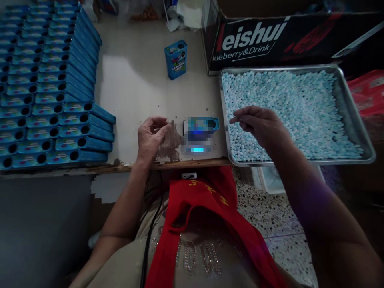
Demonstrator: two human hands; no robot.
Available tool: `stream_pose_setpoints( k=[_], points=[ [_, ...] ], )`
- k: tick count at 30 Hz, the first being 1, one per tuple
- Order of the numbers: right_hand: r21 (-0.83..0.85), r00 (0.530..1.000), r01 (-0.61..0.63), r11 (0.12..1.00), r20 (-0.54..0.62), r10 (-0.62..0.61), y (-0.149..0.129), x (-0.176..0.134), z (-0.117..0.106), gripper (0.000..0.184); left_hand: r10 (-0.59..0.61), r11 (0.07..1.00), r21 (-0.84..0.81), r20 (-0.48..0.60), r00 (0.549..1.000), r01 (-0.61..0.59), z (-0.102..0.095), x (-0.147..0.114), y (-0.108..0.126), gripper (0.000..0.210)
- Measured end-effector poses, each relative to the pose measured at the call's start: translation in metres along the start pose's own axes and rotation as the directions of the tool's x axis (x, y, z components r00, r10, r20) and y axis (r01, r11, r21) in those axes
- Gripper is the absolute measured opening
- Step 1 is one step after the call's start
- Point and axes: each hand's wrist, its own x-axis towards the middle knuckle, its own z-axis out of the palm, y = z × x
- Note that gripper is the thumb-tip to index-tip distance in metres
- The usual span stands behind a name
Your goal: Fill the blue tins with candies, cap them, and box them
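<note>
My left hand (152,138) rests at the table's front edge, fingers loosely curved and the thumb a little apart, with nothing visible in it. To its right, a small scale (196,149) with a lit display carries a blue candy box (213,124); part of both is pixelated. Over the left side of a metal tray (225,116), my right hand (259,123) has its fingertips pinched together. Whatever may be between them is too small to name. Small blue and white candies (282,96) fill the tray. Farther back, another blue candy box (176,60) stands upright.
Many blue boxes (48,84) with dark round openings lie stacked in rows at the left. Behind the tray is a black printed carton (255,40). A red package (367,92) lies at the far right. Below the tray, a white container (276,180) shows partly.
</note>
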Motion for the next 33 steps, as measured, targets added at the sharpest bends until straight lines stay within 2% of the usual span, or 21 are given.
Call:
stream_pose_setpoints(
  k=[5, 8, 11, 13, 15, 17, 18, 19, 20, 22, 23, 24, 26, 27, 29, 31, 33],
  points=[
    [0.038, 0.979, 0.206, 0.978, 0.006, -0.206, -0.021, -0.009, 0.027, 0.017, -0.004, 1.000, -0.028, 0.003, 1.000, 0.004, 0.002, -0.001, -0.003, 0.033],
    [0.036, 0.962, 0.269, 0.963, 0.047, -0.270, -0.028, -0.008, 0.038, 0.019, 0.000, 0.999, -0.041, 0.024, 1.000, 0.001, 0.002, -0.003, -0.001, 0.038],
    [0.021, 0.961, 0.275, 0.961, 0.024, -0.275, -0.029, 0.000, 0.036, 0.020, 0.069, 0.997, -0.038, 0.075, 0.995, -0.066, 0.003, -0.003, 0.009, 0.046],
    [-0.082, 0.951, 0.302, 0.950, -0.040, -0.306, -0.026, 0.005, 0.027, 0.015, 0.177, 0.982, 0.046, 0.114, 0.978, -0.183, 0.007, -0.002, 0.021, 0.052],
    [-0.316, 0.898, 0.365, 0.876, -0.129, -0.421, -0.021, 0.009, 0.014, 0.007, 0.326, 0.913, 0.186, 0.204, 0.923, -0.363, 0.018, -0.003, 0.037, 0.059],
    [-0.582, 0.821, 0.375, 0.721, -0.153, -0.551, -0.012, 0.010, 0.003, 0.008, 0.431, 0.777, 0.303, 0.384, 0.816, -0.553, 0.035, -0.005, 0.055, 0.065],
    [-0.676, 0.800, 0.359, 0.644, -0.133, -0.585, -0.006, 0.009, -0.001, 0.011, 0.434, 0.703, 0.338, 0.493, 0.754, -0.626, 0.045, -0.007, 0.063, 0.065],
    [-0.723, 0.808, 0.351, 0.595, -0.087, -0.582, 0.002, 0.009, -0.003, 0.015, 0.399, 0.640, 0.363, 0.597, 0.696, -0.677, 0.055, -0.008, 0.070, 0.060],
    [-0.734, 0.822, 0.365, 0.573, -0.035, -0.569, 0.011, 0.008, -0.005, 0.017, 0.340, 0.597, 0.389, 0.669, 0.661, -0.701, 0.063, -0.007, 0.075, 0.053],
    [-0.732, 0.841, 0.410, 0.544, 0.072, -0.536, 0.030, 0.007, -0.005, 0.026, 0.257, 0.555, 0.448, 0.708, 0.657, -0.701, 0.071, 0.002, 0.083, 0.048],
    [-0.742, 0.835, 0.426, 0.517, 0.104, -0.540, 0.039, 0.008, -0.004, 0.030, 0.243, 0.539, 0.487, 0.692, 0.680, -0.688, 0.067, 0.012, 0.085, 0.047],
    [-0.759, 0.829, 0.429, 0.489, 0.117, -0.546, 0.048, 0.008, -0.004, 0.032, 0.240, 0.524, 0.531, 0.658, 0.714, -0.666, 0.058, 0.026, 0.087, 0.046],
    [-0.791, 0.822, 0.417, 0.447, 0.119, -0.557, 0.061, 0.011, -0.004, 0.032, 0.246, 0.504, 0.628, 0.554, 0.796, -0.593, 0.023, 0.062, 0.090, 0.046],
    [-0.798, 0.823, 0.406, 0.445, 0.107, -0.558, 0.066, 0.013, -0.005, 0.032, 0.236, 0.513, 0.672, 0.488, 0.840, -0.535, -0.001, 0.082, 0.091, 0.049],
    [-0.791, 0.828, 0.382, 0.478, 0.062, -0.558, 0.075, 0.020, -0.006, 0.031, 0.207, 0.598, 0.687, 0.365, 0.908, -0.413, -0.054, 0.120, 0.093, 0.050],
    [-0.782, 0.818, 0.360, 0.509, 0.002, -0.575, 0.080, 0.027, -0.005, 0.031, 0.155, 0.710, 0.628, 0.304, 0.940, -0.320, -0.103, 0.142, 0.092, 0.045],
    [-0.785, 0.798, 0.353, 0.509, -0.033, -0.602, 0.085, 0.033, -0.003, 0.031, 0.174, 0.744, 0.596, 0.264, 0.949, -0.303, -0.139, 0.145, 0.088, 0.033]
  ],
)
